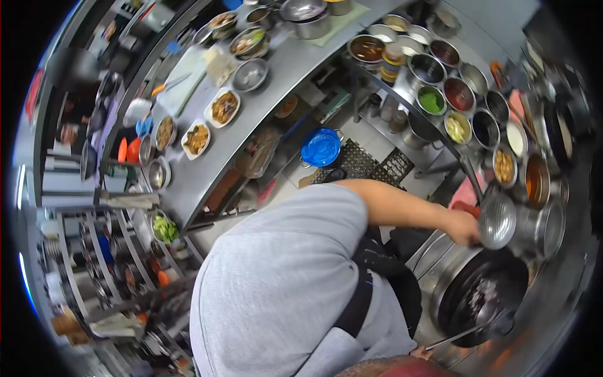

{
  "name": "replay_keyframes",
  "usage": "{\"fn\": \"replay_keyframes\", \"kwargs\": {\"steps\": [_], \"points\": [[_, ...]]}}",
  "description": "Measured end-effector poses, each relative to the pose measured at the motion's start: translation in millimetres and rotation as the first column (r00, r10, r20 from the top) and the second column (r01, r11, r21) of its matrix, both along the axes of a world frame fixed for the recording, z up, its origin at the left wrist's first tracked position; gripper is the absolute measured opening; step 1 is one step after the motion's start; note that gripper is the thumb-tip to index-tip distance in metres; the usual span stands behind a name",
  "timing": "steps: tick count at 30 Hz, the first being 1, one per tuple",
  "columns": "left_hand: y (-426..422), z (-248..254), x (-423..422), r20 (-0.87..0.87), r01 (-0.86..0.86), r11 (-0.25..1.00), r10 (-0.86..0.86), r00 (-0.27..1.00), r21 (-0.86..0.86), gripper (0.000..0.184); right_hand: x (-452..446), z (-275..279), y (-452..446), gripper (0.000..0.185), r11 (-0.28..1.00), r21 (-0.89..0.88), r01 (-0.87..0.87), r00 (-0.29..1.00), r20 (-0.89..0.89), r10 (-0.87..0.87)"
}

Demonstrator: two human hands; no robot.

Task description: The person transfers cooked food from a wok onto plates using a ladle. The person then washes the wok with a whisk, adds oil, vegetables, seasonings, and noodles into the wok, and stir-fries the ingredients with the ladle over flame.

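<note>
My left hand (463, 227) reaches out with its fingers closed at the near rim of a dark wok (449, 301); the exact grip is partly hidden. Pale, glistening contents lie in the wok. Low in the view, my right hand (422, 353) is wrapped round the end of a long metal ladle handle (461, 337), and the ladle's bowl (501, 323) is at the wok. Just beyond my left hand rests a perforated metal skimmer (497, 220), apart from my fingers as far as I can see. A red cloth (466, 208) lies beside that hand.
Several metal pots of sauces and ingredients, including chopped greens (431, 99), crowd the shelf beside the stove. Behind me runs a steel counter (207, 179) with plated dishes (224, 108) and a cutting board (183, 81). A blue-lined bucket (320, 148) stands on the floor.
</note>
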State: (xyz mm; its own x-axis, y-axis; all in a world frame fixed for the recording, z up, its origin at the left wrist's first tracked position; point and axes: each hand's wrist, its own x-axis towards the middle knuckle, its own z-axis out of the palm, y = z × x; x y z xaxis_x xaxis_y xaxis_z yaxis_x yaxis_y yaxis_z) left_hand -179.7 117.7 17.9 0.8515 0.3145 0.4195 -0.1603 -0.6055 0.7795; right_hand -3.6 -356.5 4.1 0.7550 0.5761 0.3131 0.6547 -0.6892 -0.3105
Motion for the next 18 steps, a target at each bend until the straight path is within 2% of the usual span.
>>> {"fn": "replay_keyframes", "kwargs": {"steps": [1, 2, 4, 5, 6, 7, 8, 9, 10, 11, 12, 14, 15, 18], "points": [[20.3, -21.5, -56.2, -0.34, -0.092, 0.995, 0.073, 0.937, -0.04, 0.039, 4.9, -4.1, 13.5, 0.044, 0.998, -0.045, -0.04, 0.972, 0.228, 0.049], [35.1, -26.3, -117.7, -0.49, -0.179, 0.981, 0.191, 0.85, 0.073, 0.041, -6.3, 12.6, 44.5, 0.044, 0.996, -0.047, -0.074, 0.968, 0.235, 0.083], [53.5, -65.1, -233.3, -0.599, -0.494, 0.866, 0.358, 0.716, -0.073, 0.043, -50.7, 56.1, 114.4, 0.037, 0.961, -0.194, 0.197, 0.978, 0.112, -0.178], [57.4, -75.9, -284.2, -0.654, -0.625, 0.778, 0.436, 0.618, -0.072, 0.048, -54.1, 54.6, 121.7, 0.039, 0.939, -0.249, 0.239, 0.961, -0.081, -0.266], [64.0, -72.3, -338.8, -0.697, -0.783, 0.595, 0.483, 0.53, -0.183, 0.045, -57.7, 52.9, 129.2, 0.041, 0.904, -0.324, 0.279, 0.897, -0.247, -0.366], [75.2, -75.6, -391.9, -0.608, -0.885, 0.45, 0.671, 0.424, -0.121, 0.044, -55.6, 45.6, 109.6, 0.041, 0.909, -0.319, 0.268, 0.902, -0.248, -0.353], [87.7, -43.8, -444.1, -0.504, -0.929, 0.202, 0.794, 0.34, -0.309, 0.035, -54.6, 40.2, 86.9, 0.036, 0.867, -0.398, 0.299, 0.873, -0.254, -0.418], [109.8, -41.0, -502.8, -0.414, -0.92, 0.142, 0.86, 0.298, -0.366, 0.024, -55.2, 36.8, 69.4, 0.045, 0.815, -0.478, 0.327, 0.839, -0.249, -0.483], [131.9, -39.0, -561.4, -0.317, -0.902, 0.098, 0.915, 0.248, -0.422, 0.015, -56.6, 33.1, 56.7, 0.045, 0.816, -0.481, 0.321, 0.844, -0.246, -0.477], [148.4, 3.0, -596.3, -0.237, -0.732, -0.127, 0.97, 0.048, -0.67, 0.021, -61.2, 29.8, 50.3, 0.043, 0.808, -0.49, 0.327, 0.847, -0.228, -0.481], [176.0, 4.1, -644.1, -0.325, -0.724, -0.332, 0.933, -0.157, -0.604, 0.032, -65.9, 25.3, 53.8, 0.042, 0.803, -0.498, 0.327, 0.851, -0.214, -0.48], [215.2, 14.3, -716.1, -0.346, -0.452, -0.451, 0.89, -0.298, -0.77, 0.033, -78.3, 21.0, 67.5, 0.04, 0.794, -0.513, 0.326, 0.856, -0.196, -0.478], [232.7, 16.3, -743.5, -0.416, -0.307, -0.514, 0.846, -0.333, -0.801, 0.027, -81.7, 19.6, 74.8, 0.039, 0.79, -0.52, 0.325, 0.859, -0.187, -0.477], [264.2, -9.9, -790.3, -0.392, -0.249, -0.481, 0.857, -0.335, -0.841, 0.031, -86.0, 16.5, 87.8, 0.037, 0.782, -0.531, 0.325, 0.862, -0.174, -0.476]]}}
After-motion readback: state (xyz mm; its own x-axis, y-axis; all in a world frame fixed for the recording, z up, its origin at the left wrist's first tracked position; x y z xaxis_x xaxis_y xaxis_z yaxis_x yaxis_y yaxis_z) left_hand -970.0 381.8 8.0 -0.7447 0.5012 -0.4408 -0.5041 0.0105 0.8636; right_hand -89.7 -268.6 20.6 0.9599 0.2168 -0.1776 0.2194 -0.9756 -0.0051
